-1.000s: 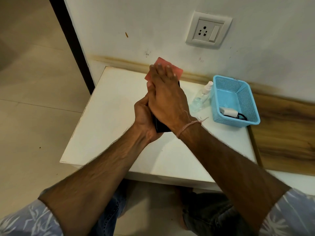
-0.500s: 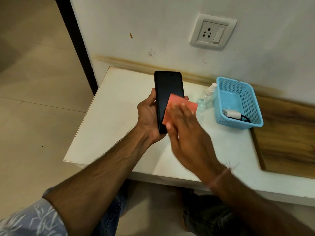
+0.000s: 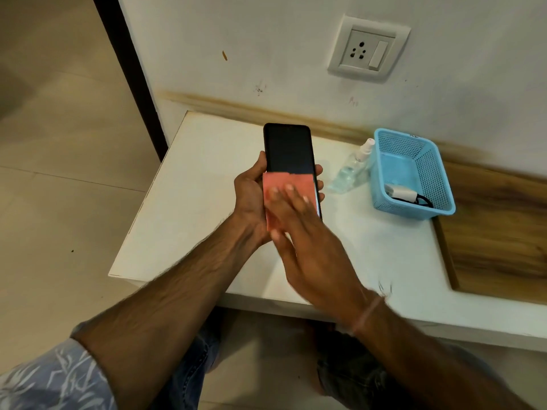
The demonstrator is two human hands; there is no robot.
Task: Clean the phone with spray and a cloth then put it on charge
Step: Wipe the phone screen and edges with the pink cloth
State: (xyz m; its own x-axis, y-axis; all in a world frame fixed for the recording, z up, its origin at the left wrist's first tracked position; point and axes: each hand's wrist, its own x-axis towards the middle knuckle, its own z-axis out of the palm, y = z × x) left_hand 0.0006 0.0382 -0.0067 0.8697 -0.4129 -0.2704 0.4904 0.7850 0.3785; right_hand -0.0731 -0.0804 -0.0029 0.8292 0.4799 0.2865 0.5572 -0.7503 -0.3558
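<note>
- The right hand [image 3: 307,241] lies flat on a pink cloth [image 3: 284,183], its fingers straight and close together, and presses the cloth against the lower half of the phone's screen; the hand is blurred
- The right thumb sits at the cloth's lower left corner, and I cannot tell whether it is tucked beneath the cloth
- The left hand [image 3: 250,199] grips the phone [image 3: 288,149] from behind, thumb along the left edge and fingertips [image 3: 319,170] curled round the right edge
- The phone is held upright above the white table [image 3: 192,187], clear of its top, with the dark screen facing the camera; the upper half of the screen is uncovered
- A clear spray bottle [image 3: 350,170] with a white nozzle lies on the table just right of the phone, its nozzle end leaning against the left wall of a blue basket [image 3: 435,179]
- The basket stands on the table near the wall, at the table's right side
- Inside the basket lies a white charger [image 3: 399,192] with a black cable [image 3: 424,200] curled beside it
- A white wall socket [image 3: 368,48] with a switch is set in the wall above the basket and the bottle
- A thin thread band [image 3: 367,313] circles the right wrist
- A wooden panel [image 3: 497,232] adjoins the table on the right
- A patterned blue sleeve [image 3: 53,377] shows at the lower left corner
</note>
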